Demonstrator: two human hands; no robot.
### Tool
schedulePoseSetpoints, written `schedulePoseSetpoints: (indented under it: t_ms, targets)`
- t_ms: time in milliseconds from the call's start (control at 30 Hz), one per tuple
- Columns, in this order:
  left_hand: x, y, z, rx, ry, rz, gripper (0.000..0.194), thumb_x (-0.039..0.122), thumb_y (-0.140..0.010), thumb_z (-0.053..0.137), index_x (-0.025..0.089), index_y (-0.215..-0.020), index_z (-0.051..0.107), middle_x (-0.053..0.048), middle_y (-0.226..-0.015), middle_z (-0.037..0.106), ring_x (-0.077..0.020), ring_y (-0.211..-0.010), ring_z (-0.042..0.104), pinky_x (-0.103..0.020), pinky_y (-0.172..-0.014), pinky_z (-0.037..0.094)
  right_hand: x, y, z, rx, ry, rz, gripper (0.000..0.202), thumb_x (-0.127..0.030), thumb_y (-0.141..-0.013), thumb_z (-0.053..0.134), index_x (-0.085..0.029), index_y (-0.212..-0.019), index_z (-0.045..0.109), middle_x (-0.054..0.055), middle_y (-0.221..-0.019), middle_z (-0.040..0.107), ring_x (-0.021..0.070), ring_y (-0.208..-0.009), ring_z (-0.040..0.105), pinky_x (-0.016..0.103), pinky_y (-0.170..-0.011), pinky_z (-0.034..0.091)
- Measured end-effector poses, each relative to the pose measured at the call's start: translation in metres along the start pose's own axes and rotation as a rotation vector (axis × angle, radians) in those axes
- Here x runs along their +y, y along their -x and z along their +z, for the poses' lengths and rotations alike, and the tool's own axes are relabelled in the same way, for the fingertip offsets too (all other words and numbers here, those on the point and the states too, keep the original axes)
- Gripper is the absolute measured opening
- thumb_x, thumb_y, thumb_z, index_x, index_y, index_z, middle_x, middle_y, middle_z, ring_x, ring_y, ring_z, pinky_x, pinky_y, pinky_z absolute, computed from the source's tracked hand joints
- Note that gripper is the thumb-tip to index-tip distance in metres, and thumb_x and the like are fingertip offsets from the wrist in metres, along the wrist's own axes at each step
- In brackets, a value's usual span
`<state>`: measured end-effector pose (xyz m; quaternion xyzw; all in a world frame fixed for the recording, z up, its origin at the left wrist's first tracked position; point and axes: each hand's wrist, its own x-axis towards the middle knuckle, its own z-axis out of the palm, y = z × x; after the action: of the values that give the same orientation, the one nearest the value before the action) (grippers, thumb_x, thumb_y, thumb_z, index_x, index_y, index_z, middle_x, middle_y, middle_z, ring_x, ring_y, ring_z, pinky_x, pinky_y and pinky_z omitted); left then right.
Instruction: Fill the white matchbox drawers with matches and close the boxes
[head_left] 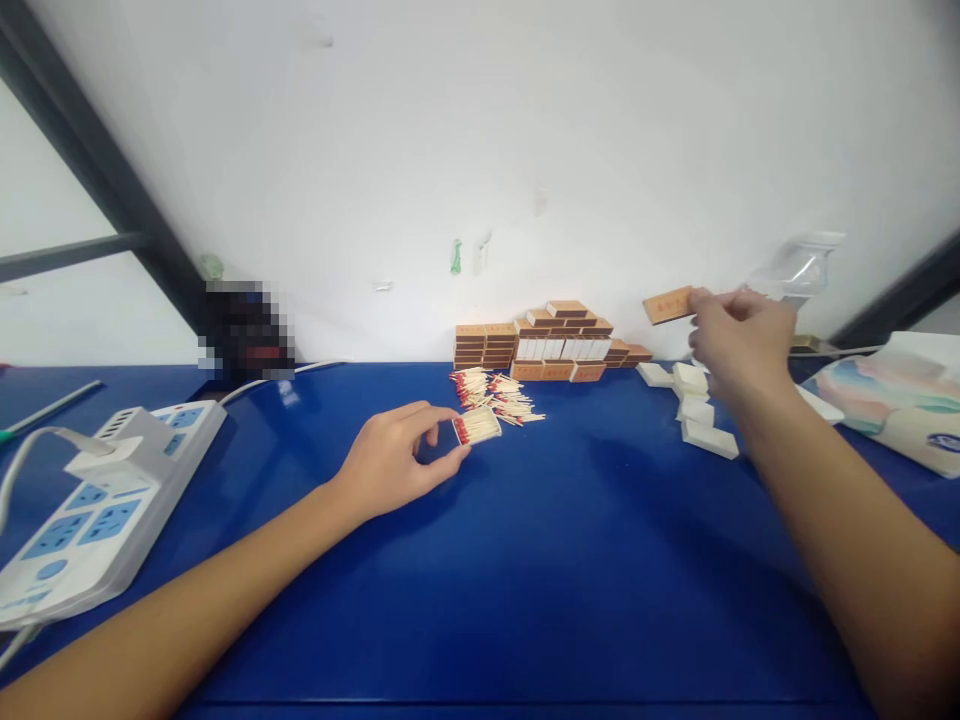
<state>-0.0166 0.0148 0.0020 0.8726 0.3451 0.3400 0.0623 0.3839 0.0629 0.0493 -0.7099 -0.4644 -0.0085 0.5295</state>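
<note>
My left hand (405, 455) pinches a small white matchbox tray (478, 428) by its left end, thumb below and fingers above. Red-tipped matches lie side by side inside the tray. Right behind it spreads a loose pile of matches (510, 395) on the blue table. On the right, my right hand (739, 335) is raised and grips an orange-brown matchbox sleeve (669, 305) by its right end, with the printed face showing. Under that hand, several white matchbox trays (694, 408) lie scattered.
Stacked matchboxes (562, 345) stand against the white wall at the back. A white power strip (112, 520) with a plugged-in charger and cables occupies the left side. A tissue pack (896, 400) and a clear plastic bag (806, 265) are at the right.
</note>
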Motion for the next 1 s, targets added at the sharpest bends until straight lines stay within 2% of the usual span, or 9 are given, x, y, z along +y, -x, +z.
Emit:
schedulePoseSetpoints:
  t_ms: [33, 67, 200, 300, 600, 867, 1000]
  targets:
    - [0.0, 0.0, 0.0, 0.038, 0.002, -0.001, 0.03, 0.039, -0.093, 0.071, 0.021, -0.117, 0.073, 0.002, -0.08, 0.065, -0.0098, -0.061, 0.053, -0.025, -0.06, 0.046, -0.015, 0.015, 0.001, -0.04, -0.115, 0.086, 0.026, -0.04, -0.099, 0.057, -0.019, -0.084, 0.059, 0.003, -0.067, 0.054, 0.015, -0.054, 0.048, 0.034, -0.052, 0.038]
    - [-0.001, 0.0, 0.001, 0.07, 0.006, -0.003, 0.031, 0.039, -0.093, 0.072, 0.021, -0.118, 0.073, 0.001, -0.082, 0.067, -0.0097, -0.062, 0.054, -0.025, -0.06, 0.047, -0.029, 0.031, 0.003, -0.143, -0.2, 0.111, 0.028, -0.042, -0.095, 0.064, -0.02, -0.079, 0.06, 0.002, -0.064, 0.054, 0.0147, -0.052, 0.049, 0.033, -0.051, 0.037]
    - [-0.002, -0.001, 0.001, 0.138, 0.005, -0.014, 0.03, 0.037, -0.094, 0.071, 0.022, -0.12, 0.073, 0.0, -0.09, 0.073, -0.0102, -0.066, 0.058, -0.026, -0.063, 0.051, -0.074, 0.096, 0.018, -0.57, -0.355, -0.076, 0.039, -0.054, -0.093, 0.068, -0.021, -0.073, 0.062, 0.0, -0.06, 0.056, 0.0134, -0.051, 0.048, 0.03, -0.052, 0.038]
    - [-0.002, -0.001, 0.0, 0.151, 0.015, 0.007, 0.032, 0.036, -0.095, 0.072, 0.022, -0.123, 0.073, -0.002, -0.094, 0.075, -0.0105, -0.068, 0.06, -0.025, -0.063, 0.053, -0.084, 0.12, 0.026, -0.733, -0.42, -0.094, 0.043, -0.061, -0.092, 0.067, -0.021, -0.076, 0.063, -0.001, -0.057, 0.056, 0.0129, -0.05, 0.047, 0.029, -0.051, 0.037]
    - [-0.001, -0.001, -0.001, 0.201, 0.021, 0.043, 0.032, 0.033, -0.095, 0.075, 0.02, -0.125, 0.073, -0.003, -0.095, 0.076, -0.0128, -0.074, 0.065, -0.026, -0.064, 0.056, -0.08, 0.12, 0.027, -0.828, -0.417, -0.145, 0.054, -0.073, -0.087, 0.065, -0.021, -0.076, 0.062, -0.002, -0.055, 0.054, 0.0122, -0.049, 0.046, 0.027, -0.048, 0.035]
    - [0.001, -0.004, -0.003, 0.207, 0.049, 0.054, 0.032, 0.034, -0.095, 0.075, 0.021, -0.124, 0.074, -0.005, -0.098, 0.078, -0.0143, -0.077, 0.066, -0.028, -0.067, 0.059, -0.082, 0.12, 0.025, -0.784, -0.37, -0.228, 0.05, -0.069, -0.092, 0.062, -0.022, -0.077, 0.063, -0.001, -0.06, 0.057, 0.0143, -0.056, 0.05, 0.029, -0.052, 0.037]
    - [0.001, -0.003, -0.003, 0.221, 0.054, 0.065, 0.032, 0.032, -0.095, 0.075, 0.02, -0.124, 0.074, -0.005, -0.098, 0.078, -0.0142, -0.077, 0.066, -0.029, -0.068, 0.058, -0.081, 0.122, 0.028, -0.808, -0.387, -0.204, 0.051, -0.07, -0.093, 0.061, -0.021, -0.079, 0.062, 0.001, -0.067, 0.061, 0.0145, -0.058, 0.052, 0.029, -0.053, 0.039]
